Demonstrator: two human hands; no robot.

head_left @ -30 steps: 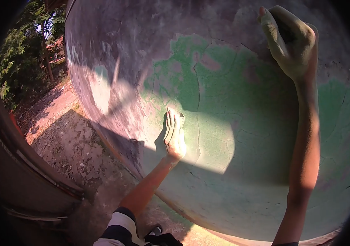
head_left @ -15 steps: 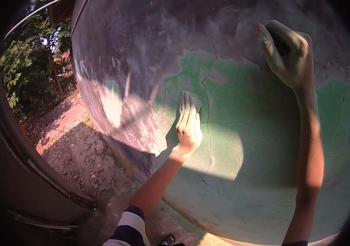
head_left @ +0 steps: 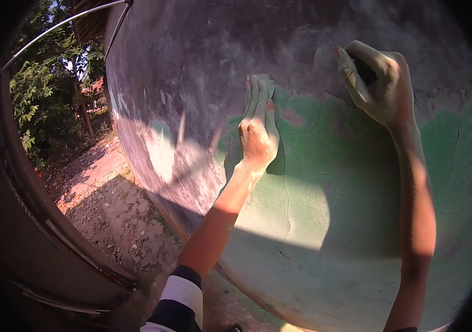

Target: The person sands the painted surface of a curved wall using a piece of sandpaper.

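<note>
A large, rounded wall (head_left: pixel 352 193) fills most of the view, dull purple-grey above and patchy green below, with thin cracks. My left hand (head_left: pixel 258 127) lies against it at the upper edge of the green area, fingers pointing up and held together. Under those fingertips is a pale, flat pad (head_left: pixel 270 82); its kind cannot be made out. Higher and to the right, my right hand (head_left: pixel 380 83) is loosely curled near the wall, thumb raised. Anything inside its curl is hidden. Pale dust coats both hands.
Stony ground (head_left: pixel 131 227) runs along the wall's lower left edge. Leafy trees (head_left: pixel 42 105) stand beyond it. A dark curved panel (head_left: pixel 42 238) is at the left, and a thin pale rod (head_left: pixel 64 25) crosses the top left. Sunlight and shadow cross the wall.
My left hand has slid up the wall with the pad, from the green patch to its upper edge. My right hand sits slightly lower and further left in the view, which has shifted a little.
</note>
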